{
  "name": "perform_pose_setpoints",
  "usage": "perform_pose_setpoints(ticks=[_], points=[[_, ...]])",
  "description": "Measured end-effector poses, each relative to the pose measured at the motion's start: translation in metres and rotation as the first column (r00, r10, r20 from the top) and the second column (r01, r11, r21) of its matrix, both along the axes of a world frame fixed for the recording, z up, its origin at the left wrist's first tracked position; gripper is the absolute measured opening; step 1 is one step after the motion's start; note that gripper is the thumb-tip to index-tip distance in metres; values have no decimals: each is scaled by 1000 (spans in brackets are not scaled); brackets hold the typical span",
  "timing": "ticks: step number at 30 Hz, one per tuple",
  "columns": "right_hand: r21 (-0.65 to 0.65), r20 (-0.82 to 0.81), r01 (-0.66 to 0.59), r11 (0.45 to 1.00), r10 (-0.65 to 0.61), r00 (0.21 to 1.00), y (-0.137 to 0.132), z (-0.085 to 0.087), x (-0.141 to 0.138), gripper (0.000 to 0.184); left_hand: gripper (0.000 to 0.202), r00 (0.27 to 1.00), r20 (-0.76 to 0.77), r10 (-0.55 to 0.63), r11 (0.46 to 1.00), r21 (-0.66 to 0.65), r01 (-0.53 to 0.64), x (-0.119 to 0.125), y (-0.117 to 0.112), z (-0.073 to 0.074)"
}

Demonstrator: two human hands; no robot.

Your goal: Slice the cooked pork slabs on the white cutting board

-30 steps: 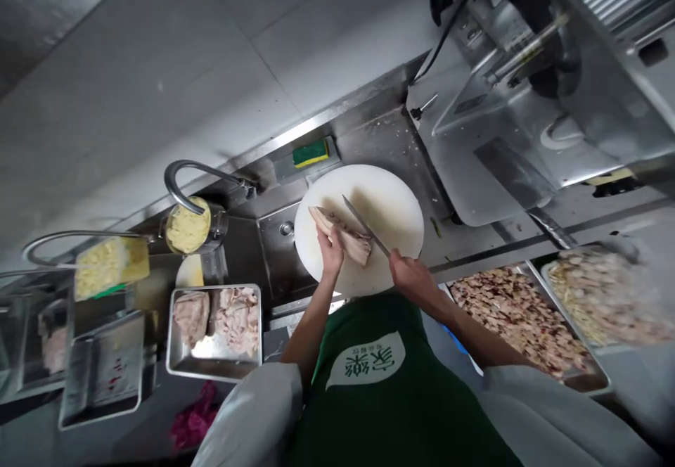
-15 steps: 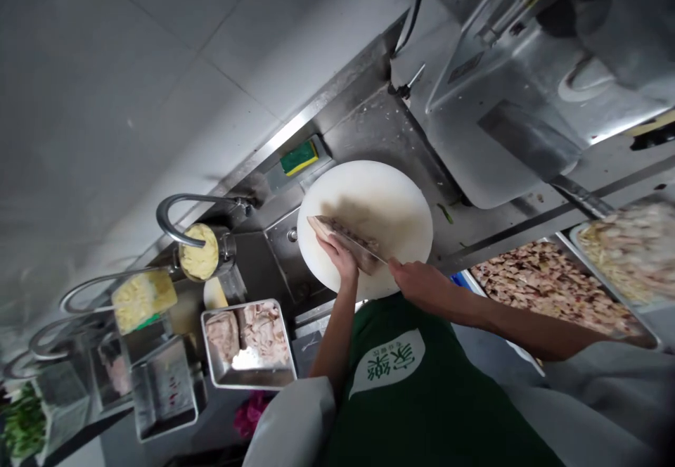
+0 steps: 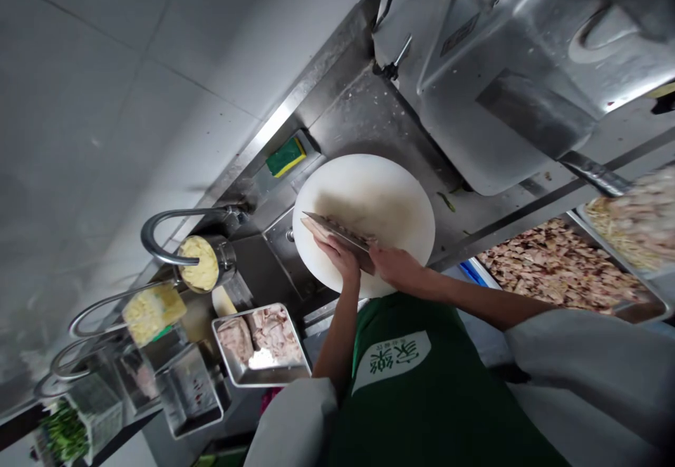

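A round white cutting board (image 3: 411,200) lies across the sink edge. On it is a pale slab of meat (image 3: 311,228), with small cut pieces along the far side of the blade. My left hand (image 3: 342,261) grips the meat from the near side, its fingertips close to the blade. My right hand (image 3: 395,268) is closed round the handle of a knife (image 3: 340,233), which covers most of the handle. The blade points to the upper left, lying along the meat. How deep its edge sits in the meat is hidden.
A metal tray (image 3: 303,354) of meat slabs stands at left, near a tub of yellow pieces (image 3: 199,263) under a tap (image 3: 152,221). A sponge (image 3: 286,157) sits behind the board. At right are a slicing machine (image 3: 474,129), a cleaver (image 3: 532,112) and a tray of chopped meat (image 3: 559,266).
My right hand has moved left and up the board, bringing the knife closer along the meat. My left hand stays on the meat. The whole view has turned slightly.
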State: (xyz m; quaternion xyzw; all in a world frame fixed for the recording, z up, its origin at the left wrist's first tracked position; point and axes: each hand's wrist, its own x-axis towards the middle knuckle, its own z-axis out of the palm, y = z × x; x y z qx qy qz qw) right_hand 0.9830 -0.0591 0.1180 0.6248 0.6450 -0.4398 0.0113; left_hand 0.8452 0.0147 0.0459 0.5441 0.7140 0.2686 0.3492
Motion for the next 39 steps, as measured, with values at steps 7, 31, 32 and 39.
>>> perform_pose_setpoints(ticks=[7,31,32,39], points=[[-47,60,-19,999,22,998,7,4,-5,45,68,997,-59,58,998,32,-56,1,1,-4],[140,-85,21,990,-9,996,31,-37,10,32,83,825,387,412,911,-192,-365,-75,-21,-11],[151,-88,28,988,-14,996,27,-33,16,33,92,817,414,402,915,-210,-344,-78,-20,-11],[141,105,129,982,-145,984,-8,-6,51,37,99,710,569,414,910,-271,-314,-89,-13,-7]])
